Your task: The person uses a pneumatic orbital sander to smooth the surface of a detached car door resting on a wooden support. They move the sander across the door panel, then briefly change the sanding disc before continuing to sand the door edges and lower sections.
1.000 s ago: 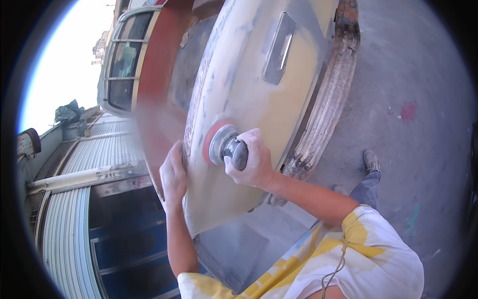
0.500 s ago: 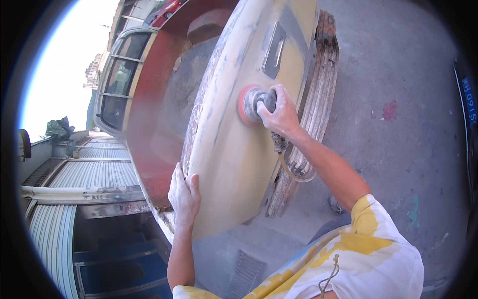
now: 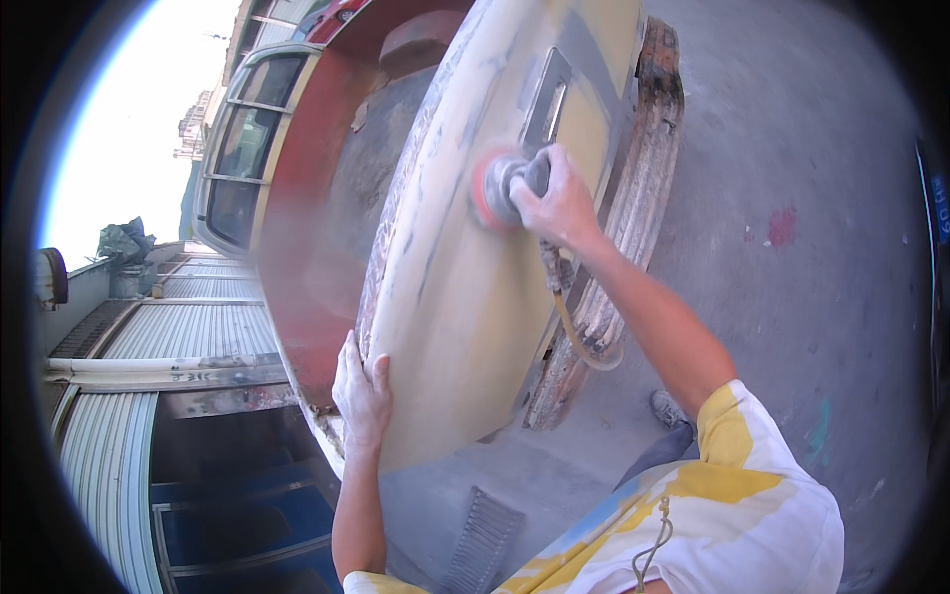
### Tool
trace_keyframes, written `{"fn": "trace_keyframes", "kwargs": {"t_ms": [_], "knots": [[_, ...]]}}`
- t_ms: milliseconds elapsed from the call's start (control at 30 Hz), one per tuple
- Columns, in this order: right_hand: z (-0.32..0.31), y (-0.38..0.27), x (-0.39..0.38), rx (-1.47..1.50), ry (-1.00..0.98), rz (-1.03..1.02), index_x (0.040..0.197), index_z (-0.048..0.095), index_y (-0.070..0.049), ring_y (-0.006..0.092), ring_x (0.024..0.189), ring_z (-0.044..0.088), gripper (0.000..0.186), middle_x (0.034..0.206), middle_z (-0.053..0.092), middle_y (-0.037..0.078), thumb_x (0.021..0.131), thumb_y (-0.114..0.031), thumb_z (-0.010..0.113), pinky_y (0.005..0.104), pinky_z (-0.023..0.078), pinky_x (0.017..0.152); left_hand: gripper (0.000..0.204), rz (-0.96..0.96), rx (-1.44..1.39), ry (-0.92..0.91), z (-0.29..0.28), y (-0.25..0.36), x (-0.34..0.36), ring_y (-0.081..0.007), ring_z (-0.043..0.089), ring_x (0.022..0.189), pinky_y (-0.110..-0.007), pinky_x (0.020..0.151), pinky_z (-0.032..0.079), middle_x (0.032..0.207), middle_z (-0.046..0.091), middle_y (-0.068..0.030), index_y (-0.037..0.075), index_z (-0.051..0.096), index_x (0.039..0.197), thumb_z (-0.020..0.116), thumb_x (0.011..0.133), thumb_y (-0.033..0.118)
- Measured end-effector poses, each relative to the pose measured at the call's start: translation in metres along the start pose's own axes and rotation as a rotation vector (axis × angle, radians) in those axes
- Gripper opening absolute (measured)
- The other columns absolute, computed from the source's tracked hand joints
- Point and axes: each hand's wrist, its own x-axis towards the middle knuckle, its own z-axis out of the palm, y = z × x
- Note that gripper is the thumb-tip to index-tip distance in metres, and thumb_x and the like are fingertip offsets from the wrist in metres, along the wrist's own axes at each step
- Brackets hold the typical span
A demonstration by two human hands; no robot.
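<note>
My right hand (image 3: 564,208) is wrapped round the top of a round air sander (image 3: 507,186). Its reddish pad rests against the cream tailgate (image 3: 460,327) of a pickup truck, just below a grey handle recess (image 3: 542,111). Dust whitens both hands. A clear yellowish hose (image 3: 574,342) hangs from the sander's metal fitting under my wrist. My left hand (image 3: 362,398) lies on the tailgate's upper edge near its close end, fingers stretched along the rim and thumb apart on the outer face. Grey filler patches mark the panel.
Along the tailgate's right side runs a worn, rusty bumper (image 3: 648,188). The red-walled truck bed (image 3: 307,287) and the cab window (image 3: 247,139) are on the left. A metal drain grate (image 3: 483,540) lies in the floor near my feet. Another vehicle edges in at far right.
The sander and my right hand have shifted slightly up the panel, and the hose has swung a little. My left hand stays on the edge. My shoe has come into view.
</note>
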Motion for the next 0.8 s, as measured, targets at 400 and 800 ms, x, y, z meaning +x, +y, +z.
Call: {"fn": "trace_keyframes", "kwargs": {"t_ms": [400, 800], "knots": [[0.007, -0.017, -0.077, -0.09, -0.301, 0.046, 0.116, 0.053, -0.008, 0.0425, 0.088, 0.066, 0.048, 0.108, 0.059, 0.021, 0.08, -0.028, 0.076, 0.0504, 0.056, 0.074, 0.073, 0.007, 0.023, 0.003, -0.006, 0.002, -0.004, -0.0479, 0.056, 0.126, -0.049, 0.106, 0.045, 0.139, 0.056, -0.0308, -0.008, 0.047, 0.145, 0.049, 0.104, 0.053], [0.022, -0.002, -0.063, -0.07, 0.045, 0.007, 0.112, 0.054, -0.003, 0.0351, 0.088, 0.062, 0.043, 0.101, 0.057, 0.017, 0.081, -0.023, 0.077, 0.0443, 0.051, 0.079, 0.071, 0.003, 0.011, -0.002, -0.011, 0.012, -0.003, -0.0481, 0.055, 0.126, -0.049, 0.107, 0.044, 0.136, 0.056, -0.032, -0.008, 0.047, 0.143, 0.046, 0.106, 0.052]]}}
